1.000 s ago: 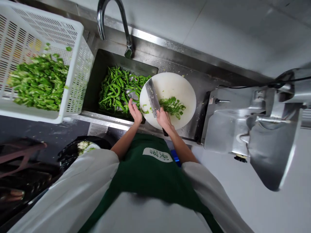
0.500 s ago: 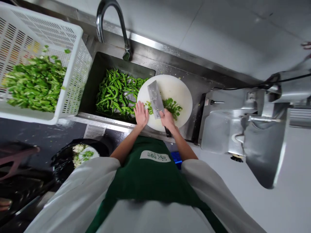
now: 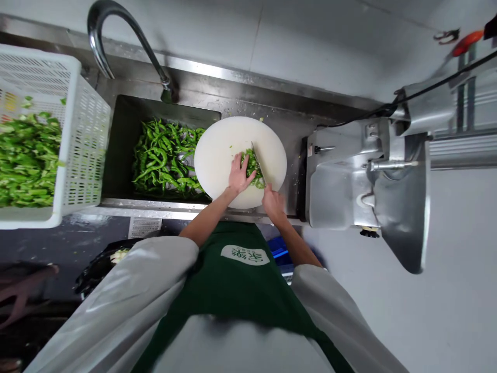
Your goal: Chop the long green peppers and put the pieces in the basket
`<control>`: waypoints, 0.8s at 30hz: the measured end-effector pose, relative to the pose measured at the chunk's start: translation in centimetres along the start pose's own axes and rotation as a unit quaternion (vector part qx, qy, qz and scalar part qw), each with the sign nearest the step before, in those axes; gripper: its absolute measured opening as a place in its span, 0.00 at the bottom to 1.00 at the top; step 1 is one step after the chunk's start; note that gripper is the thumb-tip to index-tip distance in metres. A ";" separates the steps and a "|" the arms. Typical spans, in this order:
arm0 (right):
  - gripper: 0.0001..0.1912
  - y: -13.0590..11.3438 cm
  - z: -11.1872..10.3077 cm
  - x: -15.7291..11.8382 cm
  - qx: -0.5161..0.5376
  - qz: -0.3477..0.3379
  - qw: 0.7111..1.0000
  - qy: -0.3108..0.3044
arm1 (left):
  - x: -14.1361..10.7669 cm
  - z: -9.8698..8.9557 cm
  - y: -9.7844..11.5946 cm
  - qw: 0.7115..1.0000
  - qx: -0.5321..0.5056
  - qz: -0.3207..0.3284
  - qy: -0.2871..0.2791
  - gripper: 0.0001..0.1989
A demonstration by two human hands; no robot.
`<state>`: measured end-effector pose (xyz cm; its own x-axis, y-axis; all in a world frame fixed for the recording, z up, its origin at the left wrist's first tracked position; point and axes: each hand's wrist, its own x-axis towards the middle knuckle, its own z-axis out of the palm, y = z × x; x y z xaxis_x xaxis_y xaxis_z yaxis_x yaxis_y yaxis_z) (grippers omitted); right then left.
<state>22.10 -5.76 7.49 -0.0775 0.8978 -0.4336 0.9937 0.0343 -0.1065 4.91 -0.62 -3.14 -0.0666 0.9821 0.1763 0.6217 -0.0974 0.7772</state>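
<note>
A round white cutting board (image 3: 217,140) lies across the right end of the sink. On it is a small heap of chopped green leaves (image 3: 251,165). My left hand (image 3: 239,176) rests at the left side of the heap, fingers spread and touching the greens. My right hand (image 3: 274,203) is closed around the handle of a cleaver (image 3: 258,161). Its blade stands nearly on edge along the right side of the greens, seen as a thin strip. The handle is mostly covered by my fingers.
Long green peppers (image 3: 163,155) fill much of the sink basin (image 3: 120,145). At the left stands a white perforated crate (image 3: 87,150) of cut green peppers (image 3: 31,155). A curved faucet (image 3: 134,31) rises behind the basin. A metal slicing machine (image 3: 334,194) stands at the right.
The cleaver has turned from lying flat to nearly on edge, right of the greens. My left hand has moved right from the board's edge onto the heap. The camera view has shifted.
</note>
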 end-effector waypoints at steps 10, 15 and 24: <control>0.22 10.9 4.0 1.9 0.504 0.068 0.859 -0.053 | -2.3 0.9 3.2 0.997 0.078 0.006 -0.012 0.45; 0.17 5.2 5.9 1.7 0.484 0.034 0.871 -0.083 | -2.2 3.4 4.7 0.997 0.075 -0.016 0.021 0.38; 0.18 2.5 7.3 0.3 0.532 0.020 0.843 -0.082 | -2.0 3.9 5.4 0.997 0.061 0.044 0.026 0.27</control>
<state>23.97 -8.61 0.56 -0.1412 0.8134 -0.5643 0.3683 -0.4859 -0.7926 11.42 -2.47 -1.60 -0.0457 0.9605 0.2744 0.7168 -0.1598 0.6787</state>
